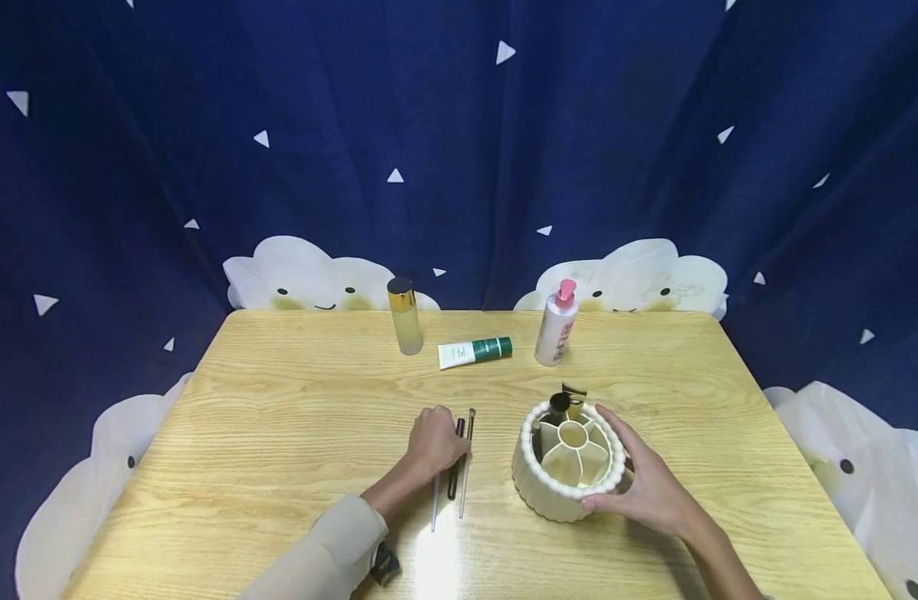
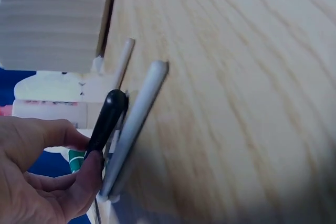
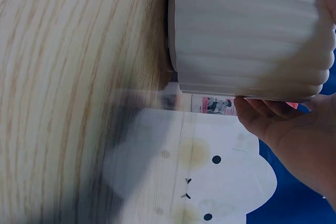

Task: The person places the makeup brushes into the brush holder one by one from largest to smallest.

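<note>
My left hand pinches a slim black pen-like stick between thumb and finger, low over the table. Beside it lie a makeup brush with a thin pale handle and another pale-handled stick, its upper end hidden by the hand. My right hand grips the side of a round cream organizer, thumb at the front and fingers behind. That organizer has a beaded rim, ribbed wall and petal-shaped compartments. A dark-capped item and a gold-coloured item stand in its back compartments.
Towards the back of the wooden table stand a gold-banded bottle and a white pump bottle with a pink top. Between them lies a green and white tube. A dark blue curtain hangs behind.
</note>
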Available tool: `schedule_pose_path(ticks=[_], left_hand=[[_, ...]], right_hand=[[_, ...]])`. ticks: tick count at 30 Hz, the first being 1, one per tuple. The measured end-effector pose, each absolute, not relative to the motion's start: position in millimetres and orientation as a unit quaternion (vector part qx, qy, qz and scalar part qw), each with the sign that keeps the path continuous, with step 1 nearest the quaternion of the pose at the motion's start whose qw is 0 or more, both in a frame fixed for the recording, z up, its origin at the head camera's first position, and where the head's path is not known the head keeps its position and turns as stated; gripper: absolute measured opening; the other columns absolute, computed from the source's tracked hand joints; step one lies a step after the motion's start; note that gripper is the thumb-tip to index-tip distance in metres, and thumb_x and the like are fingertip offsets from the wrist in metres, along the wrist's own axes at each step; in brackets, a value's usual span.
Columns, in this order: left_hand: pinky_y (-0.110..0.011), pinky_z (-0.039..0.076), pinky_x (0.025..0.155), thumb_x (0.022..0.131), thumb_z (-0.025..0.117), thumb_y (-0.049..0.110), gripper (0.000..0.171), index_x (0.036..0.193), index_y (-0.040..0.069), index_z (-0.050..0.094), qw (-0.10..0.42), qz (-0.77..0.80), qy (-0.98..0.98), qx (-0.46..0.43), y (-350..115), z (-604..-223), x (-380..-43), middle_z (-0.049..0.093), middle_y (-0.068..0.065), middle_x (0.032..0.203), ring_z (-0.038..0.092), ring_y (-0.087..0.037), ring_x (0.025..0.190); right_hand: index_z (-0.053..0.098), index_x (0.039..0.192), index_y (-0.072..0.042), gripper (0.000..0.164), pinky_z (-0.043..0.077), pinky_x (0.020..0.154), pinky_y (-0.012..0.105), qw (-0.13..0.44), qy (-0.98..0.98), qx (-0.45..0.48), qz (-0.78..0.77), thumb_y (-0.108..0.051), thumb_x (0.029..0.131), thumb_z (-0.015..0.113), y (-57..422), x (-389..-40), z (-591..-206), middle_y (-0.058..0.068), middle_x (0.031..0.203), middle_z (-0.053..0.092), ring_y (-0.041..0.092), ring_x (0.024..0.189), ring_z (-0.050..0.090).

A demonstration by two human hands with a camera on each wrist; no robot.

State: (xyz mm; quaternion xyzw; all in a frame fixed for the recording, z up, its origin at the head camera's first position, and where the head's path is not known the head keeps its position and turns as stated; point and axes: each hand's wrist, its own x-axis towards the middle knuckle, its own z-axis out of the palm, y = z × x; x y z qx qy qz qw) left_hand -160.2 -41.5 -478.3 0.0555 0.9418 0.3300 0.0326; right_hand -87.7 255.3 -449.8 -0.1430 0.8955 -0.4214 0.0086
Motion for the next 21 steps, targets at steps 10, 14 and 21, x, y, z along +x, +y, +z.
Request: schedule_pose_path(ticks=[10,14,21], left_hand=[[-0.018,0.033,0.039,0.069,0.063,0.003,0.019,0.052,0.011,0.056,0.033,0.435,0.897,0.073,-45.1,-466.1,-162.7,0.049,0.006,0.044,0.039,-0.003,0.039],[-0.021,0.051,0.055,0.071,0.066,0.005,0.011,0.079,-0.001,0.066,0.028,0.491,0.868,0.074,-46.2,-458.4,-162.7,0.067,-0.007,0.068,0.058,-0.009,0.056],[-0.020,0.054,0.064,0.075,0.069,0.008,0.018,0.089,-0.002,0.064,0.039,0.606,0.791,0.074,-39.5,-436.1,-161.7,0.068,-0.012,0.081,0.063,-0.009,0.066]], right_hand=[[0.017,0.152,-0.023,0.122,0.044,0.098,0.050,0.005,0.902,-0.138,-0.410,-0.031,0.055,0.091,255.8,-87.5,-448.4,0.011,0.151,0.035,0.029,0.128,0.044],[0.017,0.151,-0.026,0.121,0.044,0.099,0.046,0.004,0.901,-0.136,-0.412,-0.030,0.056,0.091,255.1,-85.6,-450.3,0.011,0.152,0.034,0.023,0.129,0.043],[0.017,0.151,-0.027,0.120,0.044,0.099,0.046,0.000,0.903,-0.139,-0.407,-0.031,0.057,0.091,255.6,-86.6,-450.5,0.009,0.152,0.035,0.017,0.130,0.042]])
